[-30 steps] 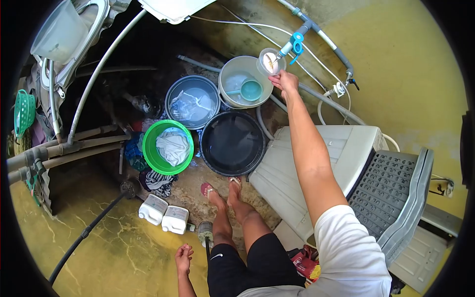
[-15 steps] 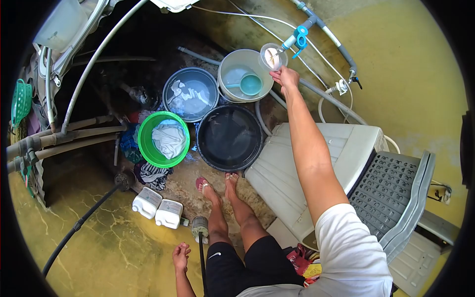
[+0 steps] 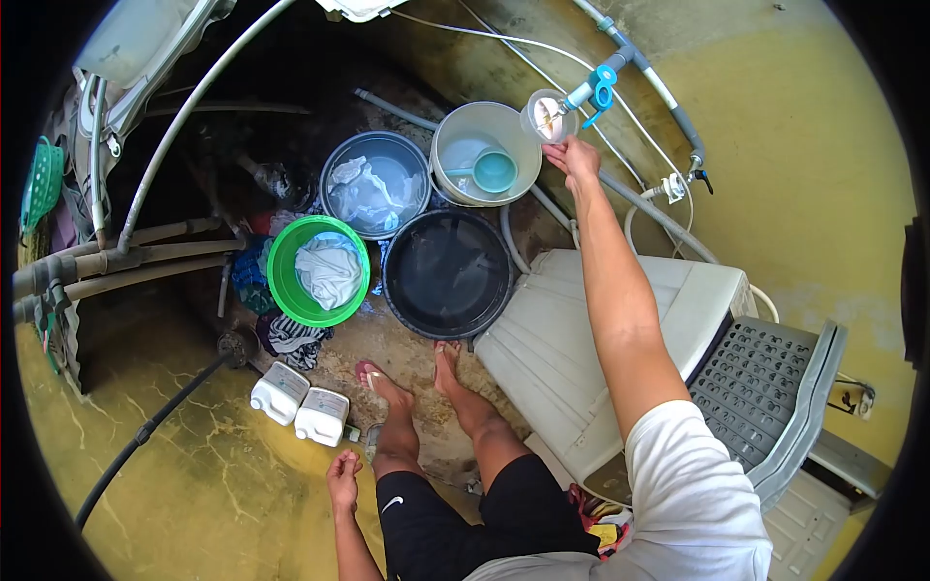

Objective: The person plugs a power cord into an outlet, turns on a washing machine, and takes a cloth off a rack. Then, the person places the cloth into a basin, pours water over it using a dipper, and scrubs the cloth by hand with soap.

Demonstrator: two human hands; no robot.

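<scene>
Plastic cup (image 3: 530,118), pinched in the right hand (image 3: 579,161), sits best flat under the blue tap (image 3: 603,87); left hand (image 3: 343,475) half curled, looks empty

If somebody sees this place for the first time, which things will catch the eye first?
Probably the bright green tub, with white cloth inside, left of the black basin. Next, at upper right, the right hand holds a small clear container at the blue-handled tap. Two white jugs also stand out, lower left.
</scene>
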